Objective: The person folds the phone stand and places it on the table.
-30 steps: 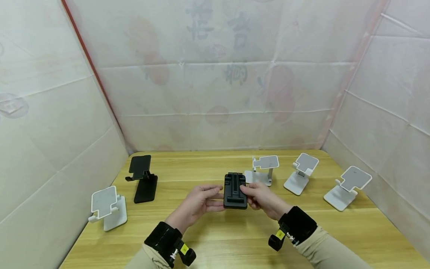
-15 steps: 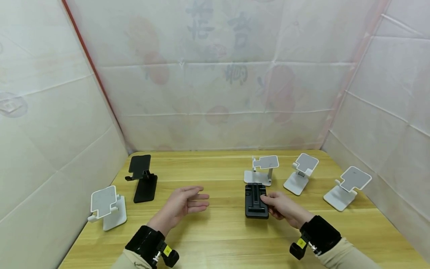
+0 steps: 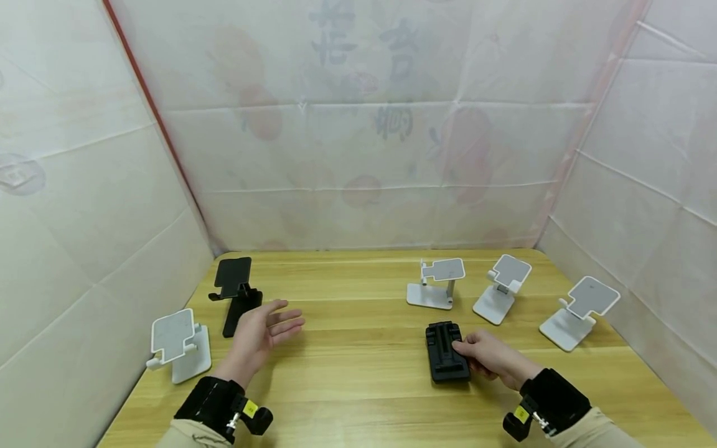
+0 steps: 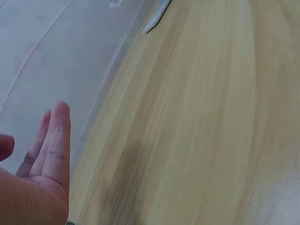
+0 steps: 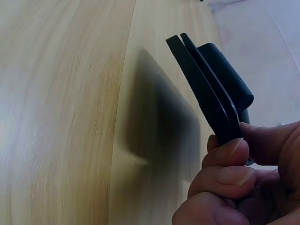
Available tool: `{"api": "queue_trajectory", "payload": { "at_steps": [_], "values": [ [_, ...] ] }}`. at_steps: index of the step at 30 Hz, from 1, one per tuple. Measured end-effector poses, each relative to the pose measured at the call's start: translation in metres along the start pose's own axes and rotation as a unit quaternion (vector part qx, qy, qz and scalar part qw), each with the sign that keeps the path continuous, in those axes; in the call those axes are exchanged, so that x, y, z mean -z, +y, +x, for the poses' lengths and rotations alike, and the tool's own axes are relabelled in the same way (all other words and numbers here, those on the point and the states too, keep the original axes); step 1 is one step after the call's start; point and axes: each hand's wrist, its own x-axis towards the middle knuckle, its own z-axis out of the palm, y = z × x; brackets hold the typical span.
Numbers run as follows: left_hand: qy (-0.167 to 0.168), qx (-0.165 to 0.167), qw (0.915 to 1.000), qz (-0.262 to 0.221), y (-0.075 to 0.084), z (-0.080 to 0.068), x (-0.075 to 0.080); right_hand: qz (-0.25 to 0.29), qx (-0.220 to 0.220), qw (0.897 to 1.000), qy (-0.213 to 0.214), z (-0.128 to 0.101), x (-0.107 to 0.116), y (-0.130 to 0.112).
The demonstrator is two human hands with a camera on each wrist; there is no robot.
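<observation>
A folded black phone stand [image 3: 446, 351] is in my right hand [image 3: 488, 356], low over the wooden table [image 3: 358, 379] at the right of centre. The right wrist view shows the fingertips [image 5: 229, 159] pinching the edge of the folded black stand [image 5: 206, 89], with its shadow beneath it. My left hand [image 3: 259, 336] hovers open over the table's left side with straight fingers, holding nothing. It is close to an unfolded black stand [image 3: 238, 294]. In the left wrist view the left hand's fingers [image 4: 54, 140] are straight above bare wood.
A white stand [image 3: 178, 344] sits at the front left edge. Three more white stands [image 3: 438, 283] [image 3: 504, 286] [image 3: 577, 311] line the back right. White sheet walls [image 3: 358, 143] enclose the table on three sides.
My left hand let go of the folded black stand and moved left toward the unfolded black one. My right hand carried the folded stand to the right and nearer to me.
</observation>
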Motion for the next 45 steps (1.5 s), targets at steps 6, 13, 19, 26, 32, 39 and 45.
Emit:
{"api": "queue_trajectory", "payload": {
  "at_steps": [6,13,19,26,32,39,45],
  "values": [
    [0.015,0.003,0.9998,-0.011,0.007,0.001,0.015,-0.016,-0.003,1.0,-0.006,-0.002,0.004,0.007],
    [0.016,-0.008,0.9989,0.043,0.017,-0.006,0.025,-0.026,-0.012,1.0,0.005,-0.003,0.006,0.011],
    [0.045,-0.055,0.9779,0.197,0.038,-0.024,0.034,-0.052,-0.011,0.999,0.011,-0.004,0.007,0.013],
    [0.171,-0.162,0.905,0.355,0.061,-0.046,0.046,-0.113,-0.019,0.993,0.025,-0.003,0.011,0.014],
    [0.186,-0.211,0.877,0.39,0.068,-0.058,0.05,-0.13,-0.026,0.991,0.006,-0.004,0.016,0.018],
    [0.291,-0.242,0.8026,0.461,0.077,-0.061,0.069,-0.138,-0.034,0.99,-0.014,-0.006,0.018,0.022],
    [0.255,-0.155,0.7884,0.538,0.081,-0.055,0.098,-0.138,-0.034,0.99,-0.019,-0.006,0.019,0.024]
  ]
}}
